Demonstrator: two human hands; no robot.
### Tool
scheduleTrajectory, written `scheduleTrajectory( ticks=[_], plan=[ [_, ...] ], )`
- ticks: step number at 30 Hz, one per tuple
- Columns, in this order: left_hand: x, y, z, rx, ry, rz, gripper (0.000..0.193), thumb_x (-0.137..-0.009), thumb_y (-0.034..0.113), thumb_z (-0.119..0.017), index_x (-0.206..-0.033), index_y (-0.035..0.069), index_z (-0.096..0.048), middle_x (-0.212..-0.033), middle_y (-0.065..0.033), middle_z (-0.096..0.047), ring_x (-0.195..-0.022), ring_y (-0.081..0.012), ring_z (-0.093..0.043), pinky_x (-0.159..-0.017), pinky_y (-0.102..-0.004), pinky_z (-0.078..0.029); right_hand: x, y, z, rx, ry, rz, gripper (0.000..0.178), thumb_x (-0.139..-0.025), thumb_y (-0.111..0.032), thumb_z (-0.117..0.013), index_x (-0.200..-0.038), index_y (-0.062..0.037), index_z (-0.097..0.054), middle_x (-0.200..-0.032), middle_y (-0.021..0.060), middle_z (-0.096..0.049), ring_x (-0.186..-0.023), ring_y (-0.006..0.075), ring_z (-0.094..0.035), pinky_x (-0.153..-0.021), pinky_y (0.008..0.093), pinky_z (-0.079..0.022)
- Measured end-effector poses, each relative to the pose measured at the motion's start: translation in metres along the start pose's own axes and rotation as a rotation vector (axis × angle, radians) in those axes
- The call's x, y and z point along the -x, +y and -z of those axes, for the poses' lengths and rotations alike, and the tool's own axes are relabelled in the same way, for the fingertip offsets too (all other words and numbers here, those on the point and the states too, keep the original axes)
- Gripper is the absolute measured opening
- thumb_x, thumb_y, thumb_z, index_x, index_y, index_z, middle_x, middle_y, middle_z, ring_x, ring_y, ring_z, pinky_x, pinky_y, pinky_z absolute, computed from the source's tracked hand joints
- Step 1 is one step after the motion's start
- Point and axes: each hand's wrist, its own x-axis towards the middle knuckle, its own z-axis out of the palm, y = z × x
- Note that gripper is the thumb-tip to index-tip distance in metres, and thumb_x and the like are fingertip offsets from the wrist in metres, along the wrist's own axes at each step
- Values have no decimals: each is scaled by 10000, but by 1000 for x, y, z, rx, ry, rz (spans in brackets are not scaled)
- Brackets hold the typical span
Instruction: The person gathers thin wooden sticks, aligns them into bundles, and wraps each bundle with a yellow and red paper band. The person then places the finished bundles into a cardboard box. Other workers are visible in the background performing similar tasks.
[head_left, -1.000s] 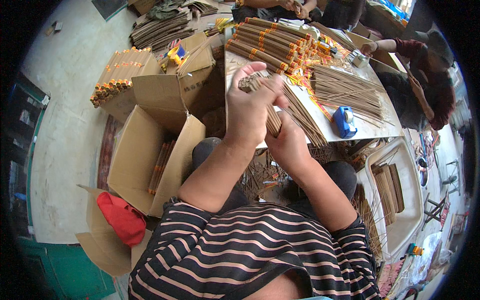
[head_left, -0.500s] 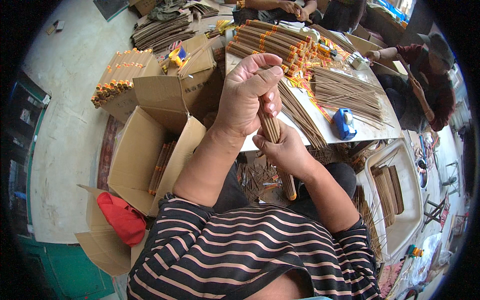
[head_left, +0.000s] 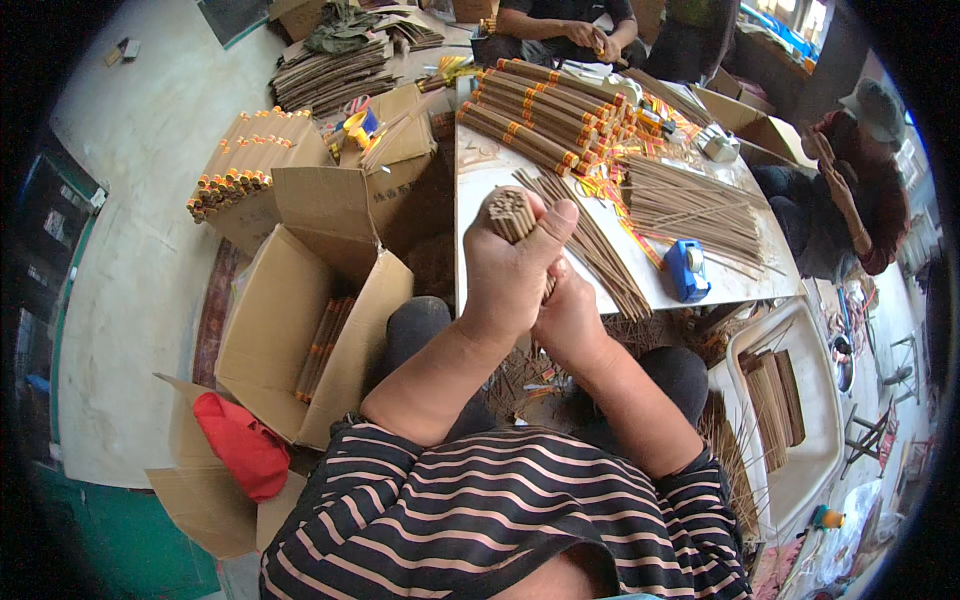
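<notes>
My left hand [head_left: 503, 272] is closed round the upper part of a bundle of brown incense sticks [head_left: 511, 213], whose cut ends show above the fist. Just below and to its right, my right hand [head_left: 572, 314] grips the same bundle lower down; its lower end is hidden. Both hands are over the near edge of the white table [head_left: 476, 172]. Loose incense sticks [head_left: 597, 243] lie in a row beyond them, with a wider spread of sticks [head_left: 690, 198] to the right. Behind is a stack of bundles with red and yellow bands [head_left: 535, 112].
A blue tape dispenser [head_left: 688, 270] stands by the table's near edge. On my left are an open cardboard box [head_left: 270, 325], a red cloth [head_left: 240, 445] and a box topped with banded bundles [head_left: 255, 150]. A white tub [head_left: 825, 400] stands right. Co-workers sit across and right.
My left hand has come down and wrapped round the bundle's top, which now shows its ends. The lower end that stuck out below my right hand is out of sight.
</notes>
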Motion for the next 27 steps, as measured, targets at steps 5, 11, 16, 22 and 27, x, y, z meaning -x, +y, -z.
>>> scheduleTrajectory(
  ticks=[5, 11, 16, 22, 27],
  plan=[
    [-6, 20, -15, -240, -36, -223, 246, -796, 181, -688, -722, 57, -489, -597, 32, -472, -547, -36, -434, -505, -201, -387, -17, -14, 5, 87, 82, 244, 416, -757, -157, -640, -1127, -75, -467, -952, 187, -591, -888, 373, -583, -740, 371, -469],
    [-43, 12, -27, -318, -130, -438, 179, -822, 117, -638, -744, 43, -495, -645, 2, -542, -606, -47, -497, -548, -222, -425, -58, -4, 12, 155, 306, 398, 240, -725, -80, -660, -939, -4, -580, -794, 139, -612, -729, 284, -619, -624, 340, -477],
    [-60, -9, -4, -340, -54, -175, 149, -811, 114, -625, -780, 14, -519, -665, -33, -572, -610, -83, -526, -575, -250, -443, -73, 30, -14, 102, 297, 357, 203, -730, -93, -655, -913, -18, -605, -835, 145, -627, -766, 275, -621, -655, 339, -477],
    [-61, -8, 2, -375, -20, -142, 161, -805, 125, -633, -778, 10, -523, -681, -43, -580, -631, -86, -537, -588, -255, -446, -77, 30, -15, 146, 205, 317, 275, -747, -91, -639, -1004, -28, -563, -880, 132, -614, -807, 270, -605, -683, 334, -471],
    [-63, -7, 5, -426, -21, -139, 173, -801, 138, -645, -817, 11, -528, -697, -51, -591, -652, -97, -552, -610, -263, -459, -79, 22, -17, 32, 203, 292, 342, -772, -118, -608, -1093, -34, -527, -943, 168, -610, -881, 327, -594, -745, 345, -463]
  ],
)
